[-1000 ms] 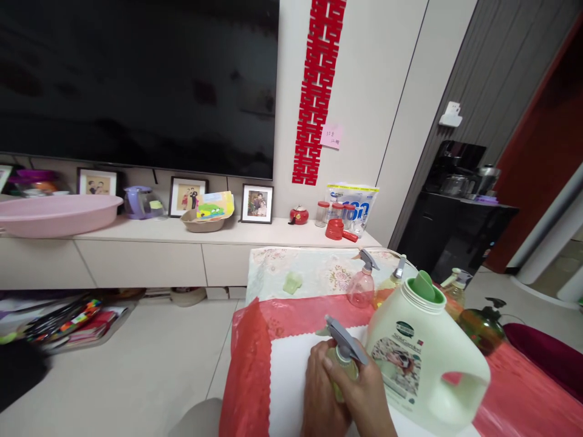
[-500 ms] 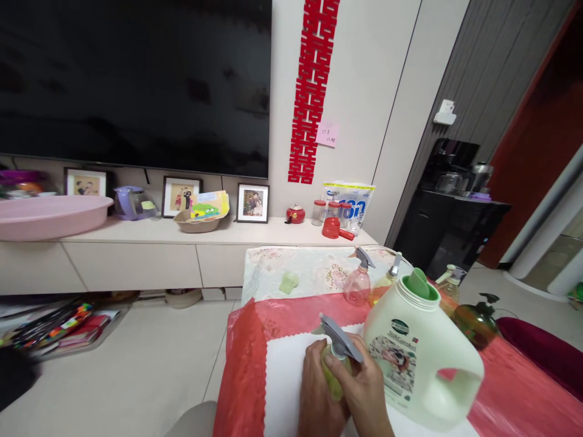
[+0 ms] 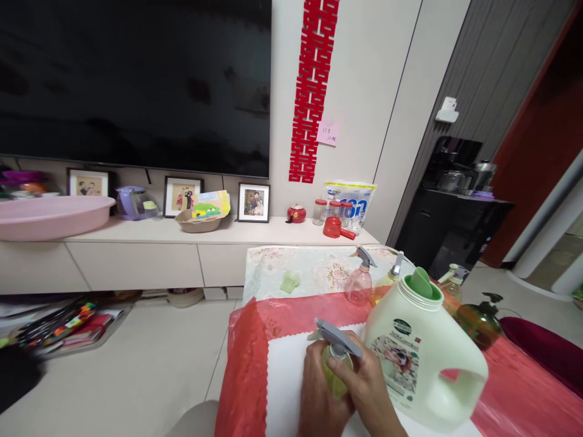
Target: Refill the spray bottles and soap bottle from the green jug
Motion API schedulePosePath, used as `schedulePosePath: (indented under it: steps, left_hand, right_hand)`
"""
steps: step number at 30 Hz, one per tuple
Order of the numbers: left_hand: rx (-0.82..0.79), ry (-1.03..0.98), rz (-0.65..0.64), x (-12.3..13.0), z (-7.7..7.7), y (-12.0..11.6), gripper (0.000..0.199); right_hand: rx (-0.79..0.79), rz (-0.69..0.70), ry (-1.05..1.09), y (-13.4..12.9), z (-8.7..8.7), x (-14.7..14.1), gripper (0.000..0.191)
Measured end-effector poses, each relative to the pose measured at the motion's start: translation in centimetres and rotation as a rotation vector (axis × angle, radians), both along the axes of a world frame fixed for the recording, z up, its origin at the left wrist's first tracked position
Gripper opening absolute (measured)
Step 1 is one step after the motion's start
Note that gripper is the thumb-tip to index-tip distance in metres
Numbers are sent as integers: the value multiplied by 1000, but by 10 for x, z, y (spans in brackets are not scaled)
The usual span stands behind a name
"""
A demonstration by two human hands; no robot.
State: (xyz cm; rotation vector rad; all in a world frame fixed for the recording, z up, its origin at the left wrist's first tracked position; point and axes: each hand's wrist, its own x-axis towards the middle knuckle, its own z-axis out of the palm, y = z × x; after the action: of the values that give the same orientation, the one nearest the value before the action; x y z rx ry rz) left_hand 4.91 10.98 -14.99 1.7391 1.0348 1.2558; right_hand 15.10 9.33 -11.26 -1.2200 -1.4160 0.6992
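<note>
Both my hands are wrapped round a small spray bottle with a yellow-green body and a grey trigger head, its nozzle pointing left. My left hand grips the bottle's body from the left. From the right, my right hand holds it near the neck, the thumb across the front below the trigger head. The bottle's base is hidden by my hands. Just right of them stands a big pale green jug, uncapped, with a green spout in its mouth. White paper lies under my hands.
Behind the jug stand a pink spray bottle, a yellowish one and a dark green pump bottle. A pale green cap-like piece lies on the flowered cloth. Red plastic sheet covers the table's near part.
The spray bottle's trigger head has turned and tipped slightly to the left and down within my hands. The camera view has shifted a little; the other things stand as before.
</note>
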Motion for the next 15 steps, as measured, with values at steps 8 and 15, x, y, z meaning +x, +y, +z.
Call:
schedulePosePath:
  steps: [8,15]
  left_hand:
    - [33,15,7,0,3,2,47]
    - [6,13,28,-3,-2,4,51]
  right_hand:
    - [27,47,-1,3,-3,3,35]
    - [-1,-181,149,7,-30,-5,73]
